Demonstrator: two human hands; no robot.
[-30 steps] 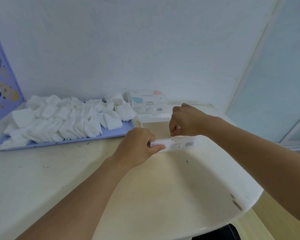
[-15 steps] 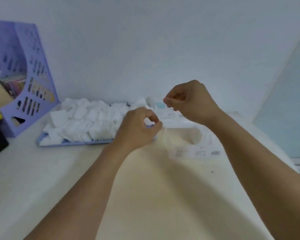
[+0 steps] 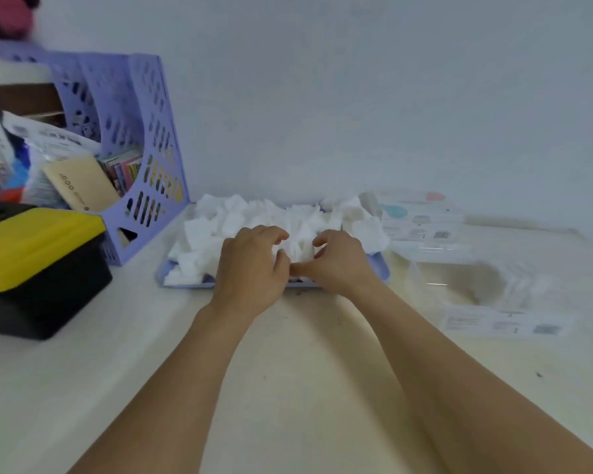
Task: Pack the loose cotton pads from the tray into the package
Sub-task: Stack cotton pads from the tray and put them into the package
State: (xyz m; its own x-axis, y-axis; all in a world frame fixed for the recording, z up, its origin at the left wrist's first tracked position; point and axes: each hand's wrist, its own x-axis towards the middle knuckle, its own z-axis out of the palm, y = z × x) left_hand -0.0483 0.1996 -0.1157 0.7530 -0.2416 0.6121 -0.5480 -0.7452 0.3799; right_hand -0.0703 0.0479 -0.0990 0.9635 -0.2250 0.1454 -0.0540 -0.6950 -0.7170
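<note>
White cotton pads [image 3: 254, 220] still heap the lilac tray [image 3: 379, 273], where the left hand [image 3: 250, 268] and right hand [image 3: 336, 261] have moved from the clear package [image 3: 486, 285] lying open to the right, fingers curling to gather a first bunch.

- Purple perforated file rack [image 3: 141, 159], stuffed with papers and booklets, stands on the counter [image 3: 83, 388] against the wall.
- Yellow-lidded black box [image 3: 38, 268] sits just in front of the rack.

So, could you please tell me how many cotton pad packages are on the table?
2: a sealed package stands by the wall, right of the tray; a clear open package lies nearer, right of the right hand. Others may sit out of frame.
</note>
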